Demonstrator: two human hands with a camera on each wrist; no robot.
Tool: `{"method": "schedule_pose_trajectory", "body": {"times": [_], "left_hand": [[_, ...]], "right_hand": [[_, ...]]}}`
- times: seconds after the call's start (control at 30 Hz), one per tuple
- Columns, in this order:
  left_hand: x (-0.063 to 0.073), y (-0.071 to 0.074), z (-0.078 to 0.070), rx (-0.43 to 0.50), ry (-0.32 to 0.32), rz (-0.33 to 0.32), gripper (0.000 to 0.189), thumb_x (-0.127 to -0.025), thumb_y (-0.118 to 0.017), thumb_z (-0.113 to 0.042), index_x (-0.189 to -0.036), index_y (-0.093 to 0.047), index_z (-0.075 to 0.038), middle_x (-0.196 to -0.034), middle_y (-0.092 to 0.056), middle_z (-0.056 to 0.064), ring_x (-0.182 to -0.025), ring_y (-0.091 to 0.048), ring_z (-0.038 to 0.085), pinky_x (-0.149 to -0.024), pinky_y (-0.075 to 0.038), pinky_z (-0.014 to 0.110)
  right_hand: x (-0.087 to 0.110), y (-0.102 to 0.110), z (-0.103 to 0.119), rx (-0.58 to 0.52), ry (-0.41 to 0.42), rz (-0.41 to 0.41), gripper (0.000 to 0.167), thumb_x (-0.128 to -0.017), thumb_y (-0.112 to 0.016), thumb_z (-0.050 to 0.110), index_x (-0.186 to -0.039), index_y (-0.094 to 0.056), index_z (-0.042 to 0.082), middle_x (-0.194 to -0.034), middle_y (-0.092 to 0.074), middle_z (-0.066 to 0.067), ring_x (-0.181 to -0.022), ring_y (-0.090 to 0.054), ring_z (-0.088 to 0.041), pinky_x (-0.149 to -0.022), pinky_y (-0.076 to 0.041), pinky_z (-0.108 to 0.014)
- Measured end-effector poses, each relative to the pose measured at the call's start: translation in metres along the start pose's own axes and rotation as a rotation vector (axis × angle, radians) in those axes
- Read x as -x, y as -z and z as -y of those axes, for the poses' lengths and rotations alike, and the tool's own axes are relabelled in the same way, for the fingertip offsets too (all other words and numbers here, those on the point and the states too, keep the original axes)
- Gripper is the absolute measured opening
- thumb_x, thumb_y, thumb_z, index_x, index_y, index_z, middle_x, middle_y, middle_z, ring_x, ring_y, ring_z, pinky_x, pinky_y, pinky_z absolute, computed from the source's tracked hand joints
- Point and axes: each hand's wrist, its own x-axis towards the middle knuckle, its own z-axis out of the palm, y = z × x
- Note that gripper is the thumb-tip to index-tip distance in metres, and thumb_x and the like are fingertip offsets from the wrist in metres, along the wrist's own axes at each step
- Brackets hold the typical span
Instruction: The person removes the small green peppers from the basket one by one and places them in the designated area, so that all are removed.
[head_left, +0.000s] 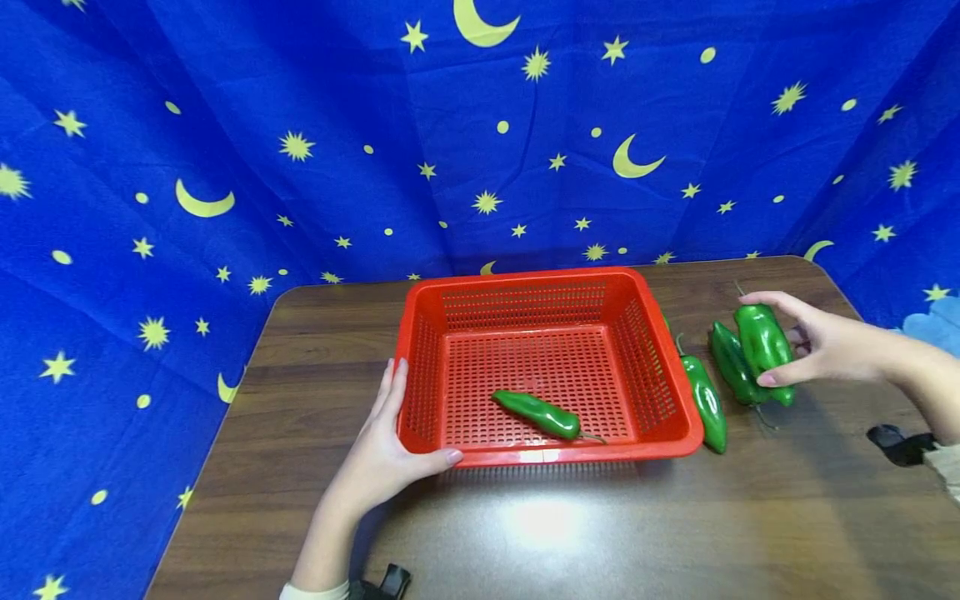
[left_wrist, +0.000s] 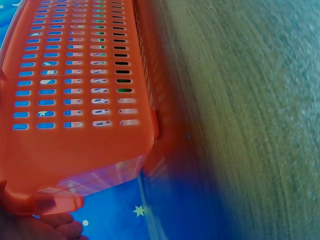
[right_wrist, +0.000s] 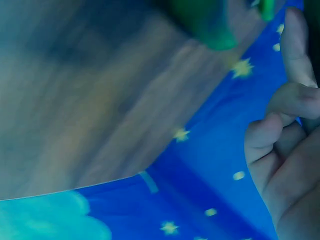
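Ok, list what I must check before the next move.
1. Basket upright: ok, opening faces up.
2. Left hand on basket: ok, at its near left corner.
3. Right hand gripping: ok, thumb and fingers hold a pepper.
4. Held pepper lifted: cannot tell; it overlaps another pepper in the head view.
5. Room in basket: ok, just one pepper inside.
6. Gap between basket and right hand clear: not ok, a loose pepper lies there.

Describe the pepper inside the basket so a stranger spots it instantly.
On the wood-grain table stands a red plastic basket. Inside, close to the near rim, lies a long green pepper. It's the only pepper in there.
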Motion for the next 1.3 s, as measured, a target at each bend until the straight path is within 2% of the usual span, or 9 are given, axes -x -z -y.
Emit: {"method": "schedule_pose_trajectory", "body": {"times": [0.1,0.3,0.53,0.7,0.93,1.0,1.17,1.23,1.3], "left_hand": [[0.000,0.001,0.000,-0.005,0.003,-0.001,0.134,-0.062,-0.088,-0.059,-0.158,0.004,-0.040,-0.167,0.012,-0.009,-0.153,-0.007,0.039,-0.112,-0.027,0.067],[0.000,0.000,0.000,-0.008,-0.003,-0.007,0.135,-0.061,-0.089,-0.059,-0.158,0.004,-0.040,-0.167,0.012,-0.008,-0.153,-0.007,0.039,-0.113,-0.026,0.067],[0.000,-0.001,0.000,-0.001,-0.001,-0.007,0.135,-0.062,-0.089,-0.057,-0.158,0.004,-0.040,-0.167,0.012,-0.007,-0.153,-0.007,0.038,-0.113,-0.026,0.067],[0.000,-0.002,0.000,0.000,-0.002,-0.005,0.134,-0.062,-0.089,-0.057,-0.158,0.004,-0.040,-0.167,0.012,-0.007,-0.154,-0.006,0.038,-0.113,-0.026,0.067],[0.000,-0.002,0.000,-0.009,0.001,-0.007,0.134,-0.062,-0.089,-0.057,-0.158,0.004,-0.040,-0.167,0.011,-0.008,-0.154,-0.006,0.038,-0.113,-0.026,0.067],[0.000,-0.002,0.000,-0.010,0.000,-0.008,0.134,-0.062,-0.089,-0.057,-0.158,0.004,-0.040,-0.167,0.011,-0.008,-0.154,-0.006,0.038,-0.113,-0.026,0.067],[0.000,-0.001,-0.001,-0.010,-0.004,-0.011,0.134,-0.062,-0.089,-0.056,-0.158,0.003,-0.040,-0.167,0.010,-0.008,-0.154,-0.006,0.038,-0.113,-0.026,0.067],[0.000,-0.001,-0.001,-0.008,-0.007,-0.012,0.134,-0.063,-0.090,-0.055,-0.158,0.003,-0.039,-0.167,0.010,-0.008,-0.154,-0.006,0.037,-0.113,-0.026,0.067],[0.000,-0.001,-0.002,-0.003,-0.008,-0.011,0.134,-0.063,-0.090,-0.054,-0.158,0.003,-0.040,-0.167,0.010,-0.008,-0.154,-0.007,0.037,-0.113,-0.027,0.067]], "right_hand": [[0.009,0.003,-0.018,0.006,-0.048,-0.020,0.102,-0.078,-0.077,-0.008,-0.146,-0.018,0.040,-0.103,-0.064,-0.007,-0.081,-0.070,-0.009,-0.060,-0.059,-0.034],[0.018,0.003,-0.045,-0.021,-0.031,-0.040,0.099,-0.077,-0.075,-0.012,-0.144,-0.022,0.038,-0.110,-0.057,0.018,-0.083,-0.069,-0.008,-0.061,-0.059,-0.033],[0.023,0.003,-0.057,-0.040,-0.113,-0.015,0.097,-0.079,-0.075,-0.008,-0.139,-0.022,0.047,-0.109,-0.052,0.019,-0.085,-0.067,-0.007,-0.065,-0.059,-0.032],[0.027,0.001,-0.068,-0.065,-0.110,0.037,0.097,-0.081,-0.074,-0.009,-0.132,-0.022,0.055,-0.107,-0.055,0.020,-0.084,-0.067,-0.010,-0.066,-0.058,-0.030],[0.027,-0.007,-0.077,0.009,-0.156,0.084,0.099,-0.080,-0.077,-0.001,-0.131,-0.017,0.058,-0.115,-0.049,-0.005,-0.087,-0.062,-0.001,-0.069,-0.056,-0.026],[0.027,-0.008,-0.078,0.024,-0.162,0.086,0.100,-0.079,-0.079,0.000,-0.134,-0.016,0.057,-0.117,-0.048,-0.007,-0.088,-0.061,0.001,-0.070,-0.055,-0.025],[0.027,-0.010,-0.079,0.067,-0.156,0.070,0.103,-0.077,-0.081,0.003,-0.146,-0.017,0.045,-0.122,-0.045,-0.011,-0.091,-0.057,0.004,-0.072,-0.053,-0.023],[0.027,-0.010,-0.078,0.073,-0.160,0.076,0.106,-0.077,-0.082,0.004,-0.151,-0.015,0.040,-0.129,-0.042,-0.020,-0.091,-0.057,0.004,-0.072,-0.053,-0.023],[0.027,-0.009,-0.077,0.075,-0.172,0.087,0.109,-0.078,-0.082,0.007,-0.152,-0.011,0.044,-0.133,-0.037,-0.030,-0.090,-0.059,0.004,-0.071,-0.054,-0.024]]}}
